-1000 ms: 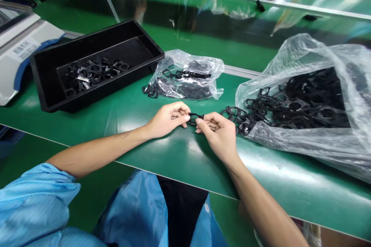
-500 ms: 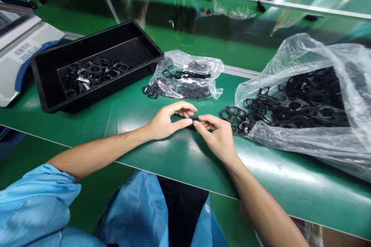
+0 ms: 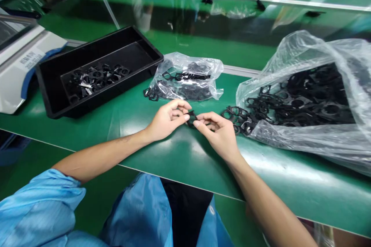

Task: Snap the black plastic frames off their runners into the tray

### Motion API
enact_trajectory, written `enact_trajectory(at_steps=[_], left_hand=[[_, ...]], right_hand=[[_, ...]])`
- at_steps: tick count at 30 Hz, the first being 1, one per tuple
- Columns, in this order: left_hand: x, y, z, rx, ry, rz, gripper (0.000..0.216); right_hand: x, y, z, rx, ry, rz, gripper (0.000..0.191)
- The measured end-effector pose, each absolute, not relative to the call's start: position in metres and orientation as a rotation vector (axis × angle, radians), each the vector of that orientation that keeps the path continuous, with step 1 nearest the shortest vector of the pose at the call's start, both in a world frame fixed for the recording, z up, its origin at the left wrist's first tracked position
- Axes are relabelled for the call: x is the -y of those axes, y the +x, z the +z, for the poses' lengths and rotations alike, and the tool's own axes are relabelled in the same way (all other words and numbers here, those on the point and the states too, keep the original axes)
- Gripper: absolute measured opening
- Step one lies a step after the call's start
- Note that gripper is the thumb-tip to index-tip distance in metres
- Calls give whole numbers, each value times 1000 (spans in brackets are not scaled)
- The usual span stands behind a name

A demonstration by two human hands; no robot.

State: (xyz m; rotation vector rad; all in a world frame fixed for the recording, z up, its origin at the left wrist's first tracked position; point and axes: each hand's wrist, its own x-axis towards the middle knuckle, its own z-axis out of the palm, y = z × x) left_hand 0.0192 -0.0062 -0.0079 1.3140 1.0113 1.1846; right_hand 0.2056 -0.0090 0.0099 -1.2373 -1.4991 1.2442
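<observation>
Both grips are pressed together at the fingertips: the left hand (image 3: 168,120) and the right hand (image 3: 218,133) pinch a small black plastic frame (image 3: 191,118) between them, over the green counter (image 3: 290,185). Just right of the right grip, a loose heap of matching black frames (image 3: 236,117) spills from a large clear plastic bag (image 3: 315,142). Straight ahead of the grips lies a smaller clear bag (image 3: 185,88) holding more frames. Ahead and to the left of the left grip, a black plastic tray (image 3: 116,92) holds another pile of frames (image 3: 95,79). Farther left of the grips stands a white machine (image 3: 17,81).
</observation>
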Motion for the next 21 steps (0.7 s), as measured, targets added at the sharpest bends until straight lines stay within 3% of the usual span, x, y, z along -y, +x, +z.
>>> enact_trajectory(at_steps=[21], left_hand=[[6,19,-7,-979,1311,1081,21]], right_hand=[[9,208,7,1449,-1200,1277,20]])
